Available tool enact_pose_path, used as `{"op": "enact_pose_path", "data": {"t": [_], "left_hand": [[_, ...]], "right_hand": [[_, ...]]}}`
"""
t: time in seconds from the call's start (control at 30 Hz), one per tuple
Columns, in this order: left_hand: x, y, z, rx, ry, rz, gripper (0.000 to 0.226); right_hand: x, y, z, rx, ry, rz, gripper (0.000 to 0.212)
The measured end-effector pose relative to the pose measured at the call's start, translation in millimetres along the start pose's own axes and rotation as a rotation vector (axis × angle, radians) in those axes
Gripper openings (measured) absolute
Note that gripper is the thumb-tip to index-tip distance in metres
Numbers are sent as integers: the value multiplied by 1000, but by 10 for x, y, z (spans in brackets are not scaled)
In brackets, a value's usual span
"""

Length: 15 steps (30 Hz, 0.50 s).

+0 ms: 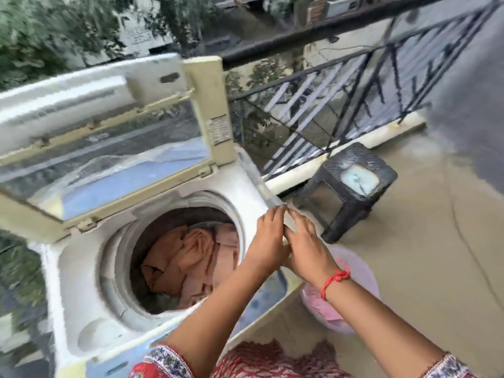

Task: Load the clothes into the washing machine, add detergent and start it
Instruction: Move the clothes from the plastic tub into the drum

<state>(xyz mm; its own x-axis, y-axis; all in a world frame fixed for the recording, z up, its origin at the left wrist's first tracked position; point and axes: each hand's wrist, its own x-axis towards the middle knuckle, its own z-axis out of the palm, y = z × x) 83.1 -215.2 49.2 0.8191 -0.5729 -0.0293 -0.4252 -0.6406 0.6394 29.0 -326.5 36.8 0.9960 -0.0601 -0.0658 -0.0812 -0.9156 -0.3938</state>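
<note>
The white top-loading washing machine (81, 282) stands with its lid (114, 148) raised. Peach and pink clothes (191, 257) lie piled in the drum. My left hand (268, 236) and my right hand (305, 241) meet over the machine's right rim, fingertips together. They pinch a small pale packet (285, 222) between them; it is blurred and mostly hidden by the fingers. A red thread circles my right wrist.
A pink tub (362, 271) with pink cloth in it sits on the floor right of the machine, under my right arm. A dark woven stool (351, 197) with a pale block on top stands by the balcony railing (341, 105). Tan floor stretches to the right.
</note>
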Motion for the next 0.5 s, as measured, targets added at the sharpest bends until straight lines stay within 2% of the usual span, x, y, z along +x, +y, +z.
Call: {"op": "enact_pose_path", "data": {"t": [0.13,0.27,0.4,0.5], "left_hand": [[262,643,496,37,-57,65,82],[469,1092,1139,57,-184,19,94],[618,1272,1818,110,-297,-16,103],[698,1282,2256,144,-386,-77,101]], "right_hand": [[-283,729,-168,7,38,93,72],[-597,1427,-338,16,59,186,78],[-821,2109,-385,43,-13,261,82],[-936,2571,-318,65,-66,299,81]]}}
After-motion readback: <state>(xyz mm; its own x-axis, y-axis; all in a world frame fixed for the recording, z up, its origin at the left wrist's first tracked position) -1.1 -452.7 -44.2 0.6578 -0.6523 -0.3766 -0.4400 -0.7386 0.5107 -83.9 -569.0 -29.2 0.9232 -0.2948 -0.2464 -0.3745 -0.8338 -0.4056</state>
